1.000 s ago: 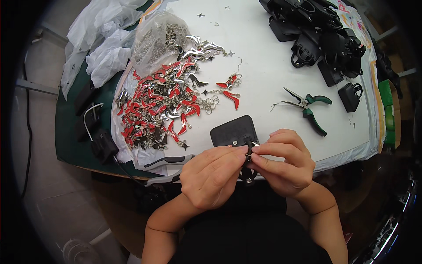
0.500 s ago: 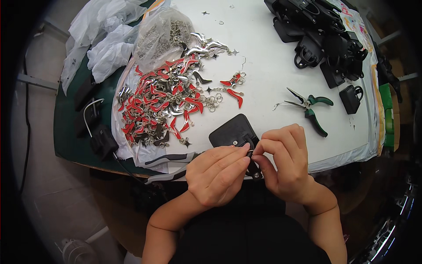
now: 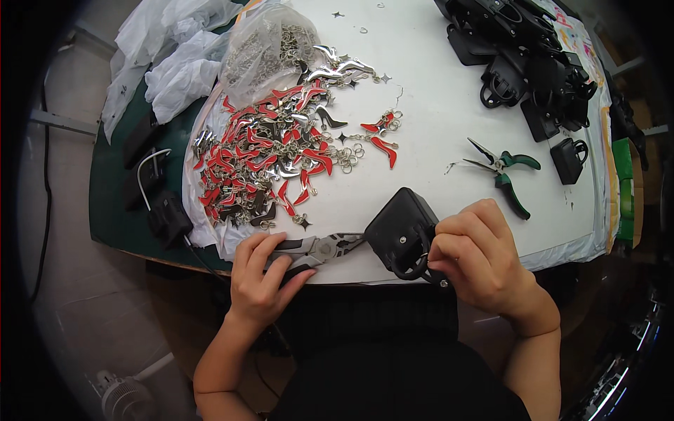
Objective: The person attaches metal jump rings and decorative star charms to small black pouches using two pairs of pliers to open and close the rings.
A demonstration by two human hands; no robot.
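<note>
At the far left of the bench [image 3: 435,126], crumpled white plastic bags [image 3: 172,67] lie beside a heap of red, black and silver shoe-shaped metal charms [image 3: 270,158] spread on the white cover. Nearer the front edge, the left hand [image 3: 263,281] is closed around the grips of a pair of silver pliers with dark handles [image 3: 319,249], whose nose points right toward a small black leather pouch with a ring-shaped loop [image 3: 401,235]. The pouch sits at the bench's front edge, touching the right hand [image 3: 481,256], which pinches the loop at its lower corner. The step looks like taking up the tool to work the fitting on that loop; the next move would call for bringing the nose to the ring while the pouch is held steady. Further right lie green-handled pliers [image 3: 507,172] and a pile of black pouches [image 3: 533,67].
</note>
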